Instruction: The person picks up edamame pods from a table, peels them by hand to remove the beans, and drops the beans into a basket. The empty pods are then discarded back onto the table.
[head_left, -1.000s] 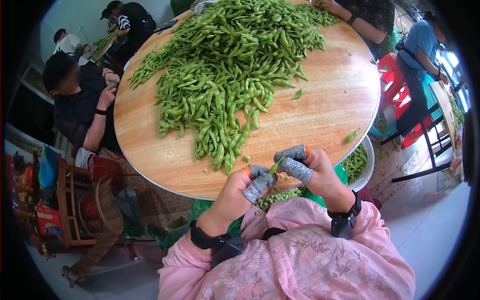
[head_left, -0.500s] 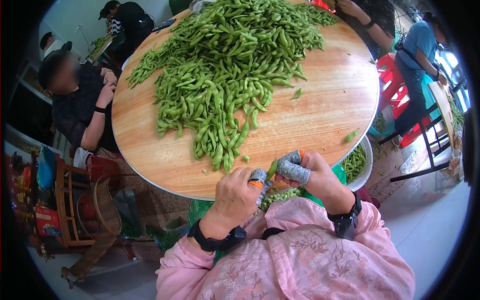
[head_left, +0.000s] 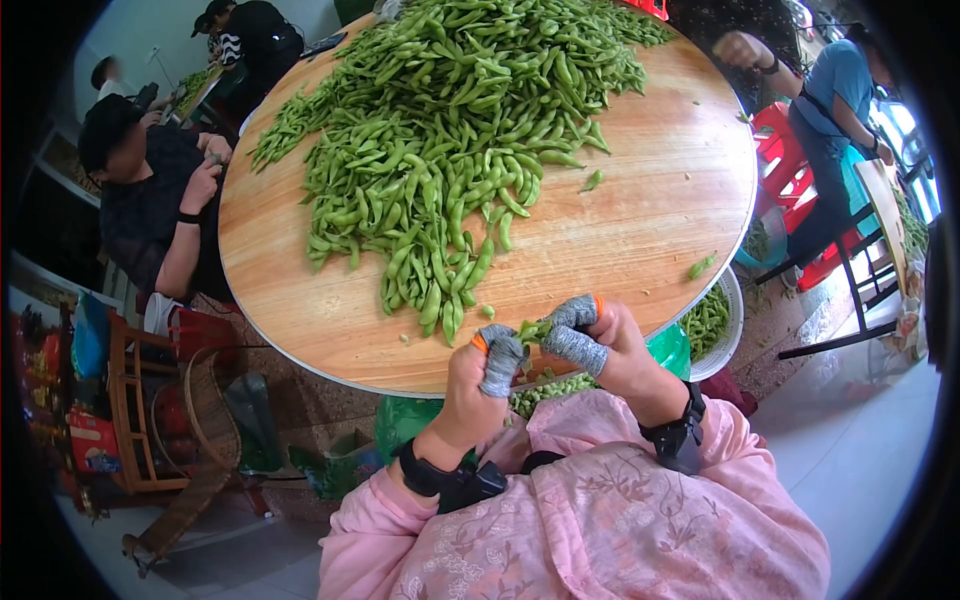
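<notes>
A green pod [head_left: 533, 332] is pinched between my two hands at the near edge of the round wooden table [head_left: 620, 235]. My left hand [head_left: 482, 370], with grey covers on its fingers and an orange band, grips the pod's left end. On the other end, my right hand [head_left: 595, 338] is closed too, wearing similar grey covers. Beyond them a large heap of green pods [head_left: 440, 170] spreads over the table. Just below my hands, shelled green beans [head_left: 550, 393] show in a container on my lap side, partly hidden.
A white basket of pods [head_left: 725, 325] stands by the table's right edge. A person [head_left: 150, 190] sits at the left; another person's hand [head_left: 742, 50] is at the far right. Red stools [head_left: 775, 150], a person in blue [head_left: 838, 90] and a wooden chair [head_left: 135, 400] surround the table.
My left hand has turned more upright, and the pod between my hands now looks bent or opened. The co-worker's hand at the far right has moved outward from the table.
</notes>
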